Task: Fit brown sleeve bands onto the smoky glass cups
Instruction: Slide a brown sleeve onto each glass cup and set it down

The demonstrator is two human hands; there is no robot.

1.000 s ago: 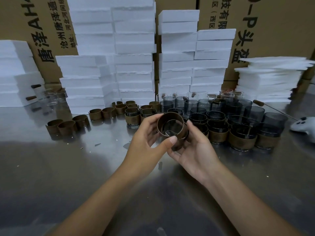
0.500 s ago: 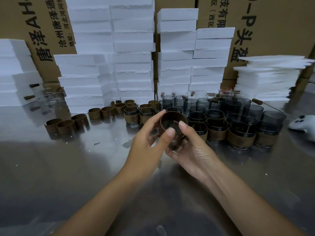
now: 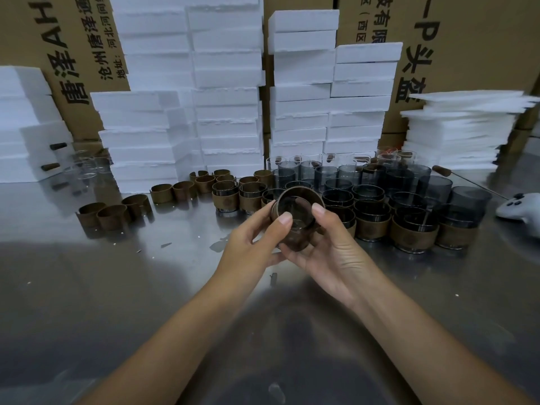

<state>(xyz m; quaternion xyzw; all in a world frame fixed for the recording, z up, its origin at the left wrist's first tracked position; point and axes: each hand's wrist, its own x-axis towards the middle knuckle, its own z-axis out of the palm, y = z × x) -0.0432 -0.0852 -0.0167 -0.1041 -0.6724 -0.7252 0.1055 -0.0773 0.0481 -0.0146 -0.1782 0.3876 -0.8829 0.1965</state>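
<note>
Gripping smoky glass cup (image 3: 298, 213) with left hand (image 3: 251, 244) and right hand (image 3: 330, 255) curled round it, push brown sleeve band (image 3: 293, 240) on squarely.

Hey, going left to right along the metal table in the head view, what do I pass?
Clear glass cups, three loose brown sleeve bands, left hand, held brown-sleeved smoky glass cup, right hand, cluster of banded smoky glass cups, white game controller.
</note>
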